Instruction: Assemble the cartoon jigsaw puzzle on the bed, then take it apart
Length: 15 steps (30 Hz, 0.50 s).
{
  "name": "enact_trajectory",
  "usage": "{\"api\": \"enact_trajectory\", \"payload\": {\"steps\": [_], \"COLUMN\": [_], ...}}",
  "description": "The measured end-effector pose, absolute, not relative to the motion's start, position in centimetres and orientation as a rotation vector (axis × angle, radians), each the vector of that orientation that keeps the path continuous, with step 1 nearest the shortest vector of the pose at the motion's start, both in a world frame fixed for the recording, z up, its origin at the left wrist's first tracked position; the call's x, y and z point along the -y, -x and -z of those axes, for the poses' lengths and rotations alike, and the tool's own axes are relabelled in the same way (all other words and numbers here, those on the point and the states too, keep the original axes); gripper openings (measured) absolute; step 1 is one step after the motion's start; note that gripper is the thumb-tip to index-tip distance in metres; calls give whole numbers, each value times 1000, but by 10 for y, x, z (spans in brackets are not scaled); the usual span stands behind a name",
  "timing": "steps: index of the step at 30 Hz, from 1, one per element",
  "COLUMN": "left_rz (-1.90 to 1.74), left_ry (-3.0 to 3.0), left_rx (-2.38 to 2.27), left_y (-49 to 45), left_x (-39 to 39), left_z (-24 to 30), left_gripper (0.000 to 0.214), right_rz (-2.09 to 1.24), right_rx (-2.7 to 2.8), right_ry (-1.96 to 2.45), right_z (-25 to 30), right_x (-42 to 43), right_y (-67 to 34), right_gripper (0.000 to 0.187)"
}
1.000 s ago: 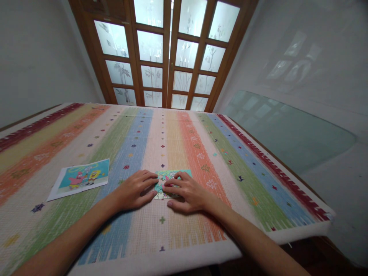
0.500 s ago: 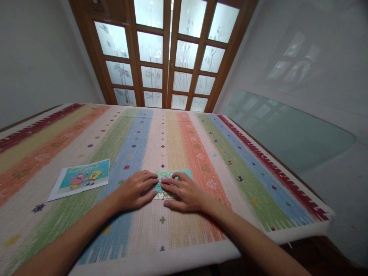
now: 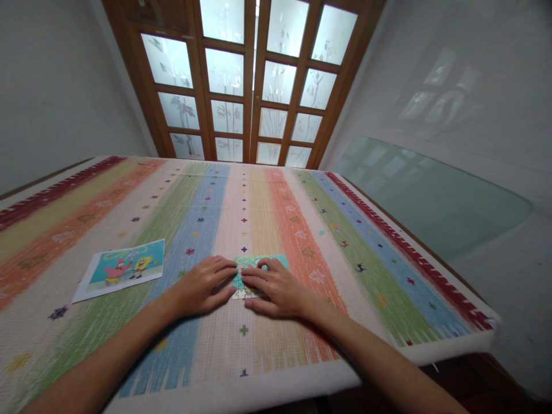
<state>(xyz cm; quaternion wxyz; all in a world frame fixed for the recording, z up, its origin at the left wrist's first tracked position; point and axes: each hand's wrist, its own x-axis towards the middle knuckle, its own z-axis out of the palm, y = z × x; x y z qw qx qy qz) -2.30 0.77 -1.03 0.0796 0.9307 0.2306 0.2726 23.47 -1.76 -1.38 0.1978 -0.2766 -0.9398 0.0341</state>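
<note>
A small jigsaw puzzle (image 3: 238, 282) with a teal and pale cartoon picture lies flat between my hands, its interlocking pieces fitted together. My left hand (image 3: 207, 286) rests at the puzzle's left edge, fingertips touching it, fingers stretched and thumb apart. Over the puzzle's right half lies my right hand (image 3: 278, 289), with its fingers spread on the pieces and its thumb near the lower edge. Part of the puzzle is hidden under the right hand. To the left, a printed picture sheet (image 3: 125, 268) shows a pink starfish character and a yellow square one.
A striped, patterned tablecloth (image 3: 259, 221) covers the table, whose front edge runs just below my forearms. Wooden doors (image 3: 250, 86) with frosted panes stand beyond the far edge. A pale wall with a greenish panel (image 3: 435, 195) is at the right.
Both hands stay almost in place on the puzzle. The right hand's fingers shift only very slightly. The picture sheet lies as before.
</note>
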Motion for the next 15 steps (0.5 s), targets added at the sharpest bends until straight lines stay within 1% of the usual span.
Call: {"api": "enact_trajectory", "payload": {"steps": [6, 12, 15], "left_rz": [-786, -789, -785], "left_ry": [-2778, -2815, -2833], "left_rx": [-691, -656, -660], "left_y": [23, 24, 25], "left_x": [-8, -9, -9], "left_z": [9, 9, 10], "left_gripper": [25, 28, 25], "right_rz": [-114, -240, -176], "right_rx": [2647, 2546, 2432], "right_ry": [813, 815, 927], "right_z": [13, 15, 15], "right_x": [20, 17, 10], "right_y": [-233, -236, -244], "right_gripper": [40, 42, 40]}}
